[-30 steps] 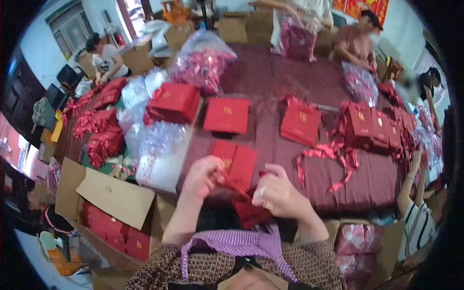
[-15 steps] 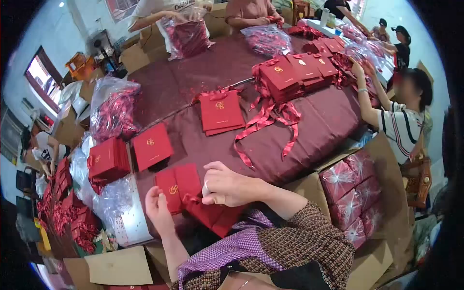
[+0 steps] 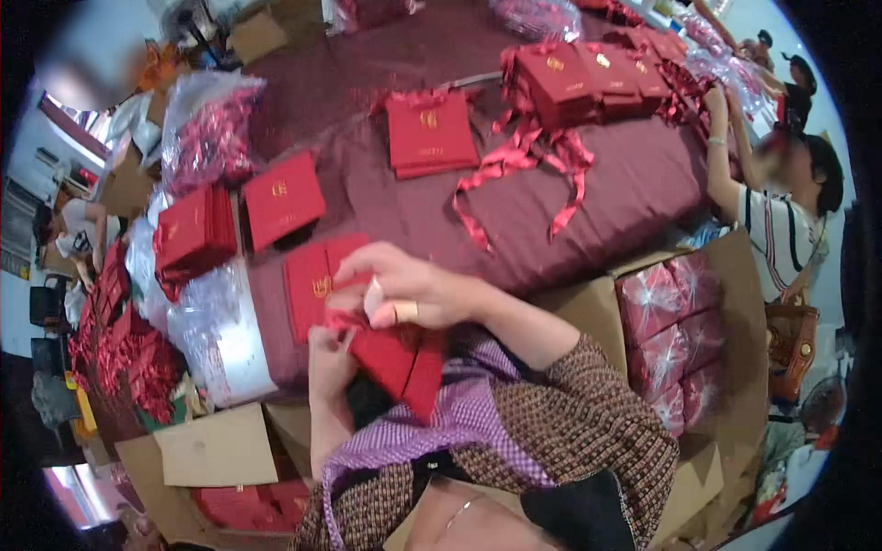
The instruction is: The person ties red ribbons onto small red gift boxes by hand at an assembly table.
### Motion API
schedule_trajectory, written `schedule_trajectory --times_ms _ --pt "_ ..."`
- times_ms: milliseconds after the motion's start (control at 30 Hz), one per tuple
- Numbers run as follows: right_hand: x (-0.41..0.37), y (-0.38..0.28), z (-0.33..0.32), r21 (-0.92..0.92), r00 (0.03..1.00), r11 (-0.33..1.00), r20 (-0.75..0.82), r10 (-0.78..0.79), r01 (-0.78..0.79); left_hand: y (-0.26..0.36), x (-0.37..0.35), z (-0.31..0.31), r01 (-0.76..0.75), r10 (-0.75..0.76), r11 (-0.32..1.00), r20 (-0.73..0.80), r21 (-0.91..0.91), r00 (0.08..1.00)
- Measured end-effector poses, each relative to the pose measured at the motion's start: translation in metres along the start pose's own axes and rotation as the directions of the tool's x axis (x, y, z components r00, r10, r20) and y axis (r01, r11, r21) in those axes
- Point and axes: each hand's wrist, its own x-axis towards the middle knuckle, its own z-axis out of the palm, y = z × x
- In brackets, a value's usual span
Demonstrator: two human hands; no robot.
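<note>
A red gift bag (image 3: pixel 397 360) with a ribbon handle leans against my body at the table's near edge. My left hand (image 3: pixel 331 363) is at the bag's upper left, thumb and fingers pinched on the red ribbon (image 3: pixel 342 323). Over the bag's top, my right hand (image 3: pixel 418 292) bends its fingers down to the same ribbon; a tan wrap circles one finger. Motion blur softens the fingertips, and part of the ribbon is hidden behind them. Just beyond my hands lies another red bag (image 3: pixel 308 283) with a gold emblem, partly covered by my right hand.
A single bag (image 3: pixel 285 200) and a bag stack (image 3: pixel 196 231) lie to the left. Farther back are more bags (image 3: pixel 432 133), a larger stack (image 3: pixel 588 83) and loose ribbons (image 3: pixel 524 165). An open carton (image 3: pixel 749 340) holds wrapped bundles at right. A co-worker (image 3: pixel 781 220) works at far right.
My view has tipped downward, so the table sits higher in the picture. My hands, apart before, have come together at the ribbon, the left now pinching it.
</note>
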Motion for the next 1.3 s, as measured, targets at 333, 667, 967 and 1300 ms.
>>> schedule_trajectory --times_ms 333,667,967,1300 --pt "-0.065 0.018 -0.050 -0.446 0.862 0.783 -0.458 0.216 -0.433 0.029 0.018 -0.021 -0.120 -0.038 0.877 -0.317 -0.465 0.948" --pt "-0.130 0.016 -0.071 -0.717 0.886 0.553 -0.206 0.415 -0.425 0.040 0.027 -0.005 -0.003 -0.120 0.885 -0.233 -0.466 0.965" --pt "-0.110 0.029 -0.064 -0.657 0.885 0.607 -0.422 0.196 -0.447 0.052 0.028 0.002 -0.043 -0.062 0.916 -0.247 -0.399 0.967" --pt "-0.025 0.033 0.016 -0.318 0.833 0.907 -0.550 0.059 -0.275 0.066 0.030 0.018 -0.078 0.027 0.983 -0.287 -0.166 0.957"
